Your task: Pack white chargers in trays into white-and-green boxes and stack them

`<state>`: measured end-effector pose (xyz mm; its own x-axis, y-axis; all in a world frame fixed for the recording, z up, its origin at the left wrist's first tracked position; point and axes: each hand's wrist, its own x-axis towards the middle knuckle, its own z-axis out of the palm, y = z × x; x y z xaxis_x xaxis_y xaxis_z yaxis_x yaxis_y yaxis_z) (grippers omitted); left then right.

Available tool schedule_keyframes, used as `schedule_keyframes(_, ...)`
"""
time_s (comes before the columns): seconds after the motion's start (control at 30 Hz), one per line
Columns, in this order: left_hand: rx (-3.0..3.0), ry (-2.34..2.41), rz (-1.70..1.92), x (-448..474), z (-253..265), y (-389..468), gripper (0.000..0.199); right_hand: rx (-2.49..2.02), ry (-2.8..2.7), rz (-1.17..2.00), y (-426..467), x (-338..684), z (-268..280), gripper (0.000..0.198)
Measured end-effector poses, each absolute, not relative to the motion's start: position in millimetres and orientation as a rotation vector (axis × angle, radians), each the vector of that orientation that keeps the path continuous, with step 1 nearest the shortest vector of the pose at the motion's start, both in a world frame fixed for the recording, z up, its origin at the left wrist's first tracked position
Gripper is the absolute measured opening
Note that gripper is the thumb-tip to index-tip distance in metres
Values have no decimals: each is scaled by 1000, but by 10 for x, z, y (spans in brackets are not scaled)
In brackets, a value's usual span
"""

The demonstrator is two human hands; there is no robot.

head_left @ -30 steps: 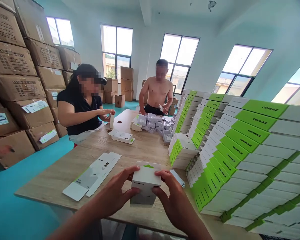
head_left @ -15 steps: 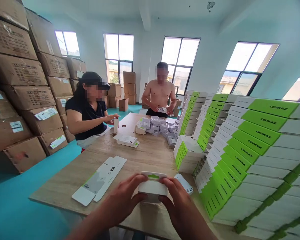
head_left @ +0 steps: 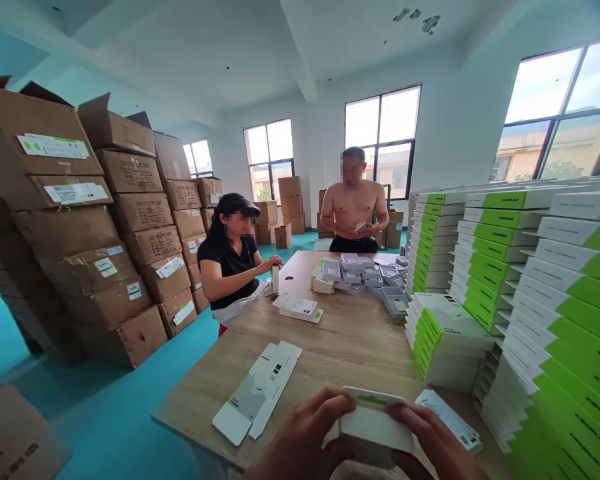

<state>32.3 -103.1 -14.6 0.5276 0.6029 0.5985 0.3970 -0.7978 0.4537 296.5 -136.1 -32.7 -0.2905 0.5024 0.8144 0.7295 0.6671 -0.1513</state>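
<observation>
A small white box (head_left: 377, 430) with a hang tab and a green strip is held upright at the table's near edge. My left hand (head_left: 313, 430) grips its left side, fingertips on the tab's corner. From the right, my right hand (head_left: 433, 440) is closed on the opposite side, its thumb hidden low behind the box. Flattened printed cartons (head_left: 257, 393) lie on the table to the left of my hands. Just beyond my right hand is a small pile of white printed cards or cartons (head_left: 450, 417).
Tall stacks of white and green boxes (head_left: 555, 320) line the table's (head_left: 340, 343) right side. Grey trays (head_left: 355, 270) are heaped at the far end. One co-worker (head_left: 235, 267) sits at the left; another person (head_left: 355, 207) is at the far end. Brown cartons (head_left: 135, 213) are piled at left.
The camera view has swung left, so everything sits further right and lower in the picture. Both hands still hold the white box. The far person's hands have moved with a small item.
</observation>
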Motion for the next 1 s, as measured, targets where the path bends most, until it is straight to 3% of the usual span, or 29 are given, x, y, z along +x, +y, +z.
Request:
schedule_keyframes(0.2,2475,895,1193,303,-266,-1017,84,-1037,-1960,-248,-1465,2881,-345,34)
schedule_keyframes(0.53,2315,929,1228,334,-145,-1068,62,-1088,-1771,-142,-1610,2783,-274,26)
schedule_keyframes(0.8,1904,1025,1084,353,-66,-1129,49,-945,-1453,464,-1639,2748,-379,26)
schedule_keyframes(1.0,1738,919,1049,390,44,-1105,39,-978,-1551,358,-1651,2755,-268,26)
